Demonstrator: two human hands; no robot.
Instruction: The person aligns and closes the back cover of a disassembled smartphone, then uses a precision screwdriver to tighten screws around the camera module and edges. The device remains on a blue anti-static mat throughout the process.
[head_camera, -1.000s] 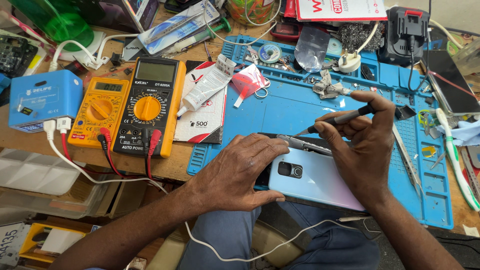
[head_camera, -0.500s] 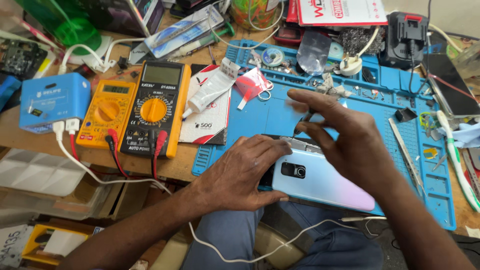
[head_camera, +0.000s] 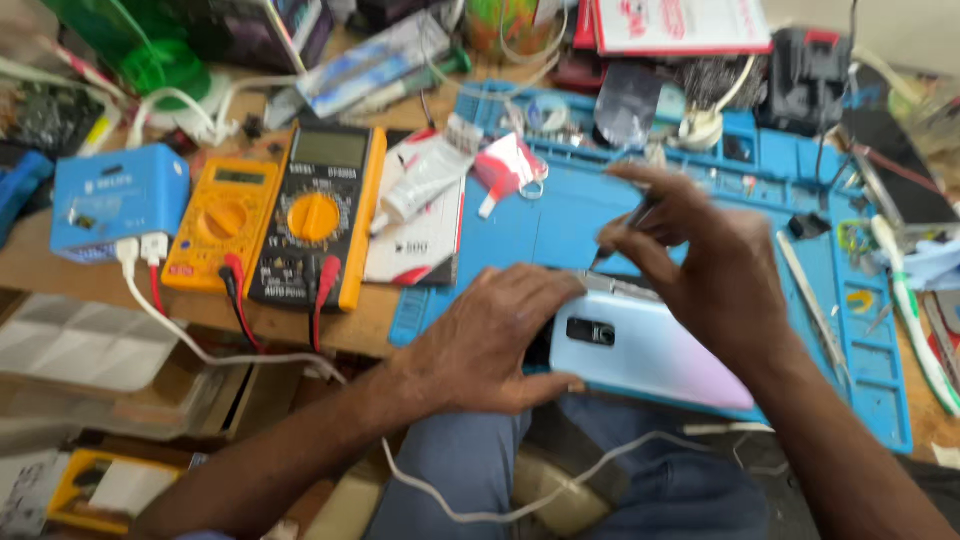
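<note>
The phone lies back-up on the mat's near edge. The left hand presses flat on the phone's left end, fingers spread. Beyond the phone, the right hand pinches a thin tool; a slip might gouge the cover.

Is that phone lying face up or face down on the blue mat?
Face down: the phone shows its pale back and camera block, pinned by the left hand on the blue mat.
</note>
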